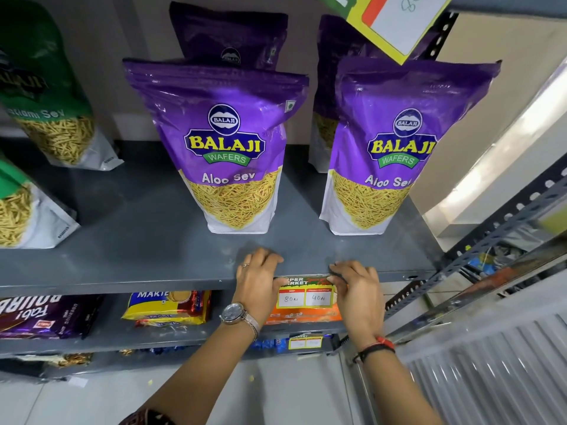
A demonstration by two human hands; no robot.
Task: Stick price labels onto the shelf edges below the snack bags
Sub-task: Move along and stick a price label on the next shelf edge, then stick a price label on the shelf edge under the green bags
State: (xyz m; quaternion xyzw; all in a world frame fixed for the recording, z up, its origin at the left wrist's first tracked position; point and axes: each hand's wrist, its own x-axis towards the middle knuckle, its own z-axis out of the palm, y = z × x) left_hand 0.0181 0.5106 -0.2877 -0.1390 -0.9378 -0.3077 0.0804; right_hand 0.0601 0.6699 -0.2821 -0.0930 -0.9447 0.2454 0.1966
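Observation:
A yellow price label (305,294) with two white boxes reading 80 and 40 hangs from the front edge of the grey shelf (122,282). My left hand (259,282) presses its left top corner, fingers lying over the shelf lip. My right hand (357,291) pinches and presses the label's right top corner against the edge. Above stand two purple Aloo Sev bags, one at centre (227,154) and one to the right (395,154), with more purple bags behind them.
Green sev bags (52,111) stand at the left of the shelf. Biscuit packs (167,306) lie on the shelf below, where another yellow label (305,343) is stuck. A larger price card (395,23) hangs from the shelf above. A slotted metal upright (478,250) runs at right.

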